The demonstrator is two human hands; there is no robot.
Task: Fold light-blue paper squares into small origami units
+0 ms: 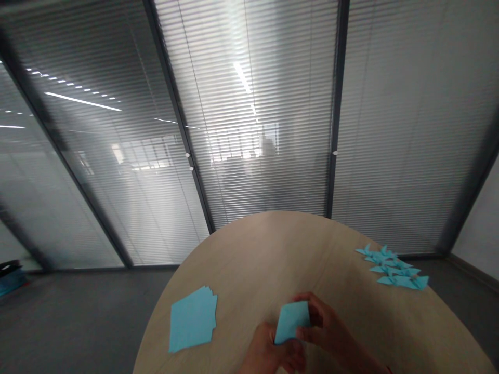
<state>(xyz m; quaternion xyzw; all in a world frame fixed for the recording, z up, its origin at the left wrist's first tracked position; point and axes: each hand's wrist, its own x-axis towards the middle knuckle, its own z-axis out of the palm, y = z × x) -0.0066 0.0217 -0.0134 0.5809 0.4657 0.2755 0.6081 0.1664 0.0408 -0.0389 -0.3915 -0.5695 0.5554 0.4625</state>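
Both hands hold one light-blue paper sheet [291,321] just above the near part of the round wooden table [273,249]. My left hand [268,350] pinches its lower left edge. My right hand [325,324] curls its fingers round the sheet's right side and top corner. To the left lies a flat stack of the same blue paper squares [193,318]. At the table's right edge sits a cluster of folded blue paper pieces [393,267].
Glass partition walls with shut blinds and dark frames [338,114] stand behind the table. Grey carpet floor [78,317] surrounds it. A dark and blue object [10,278] lies on the floor at far left.
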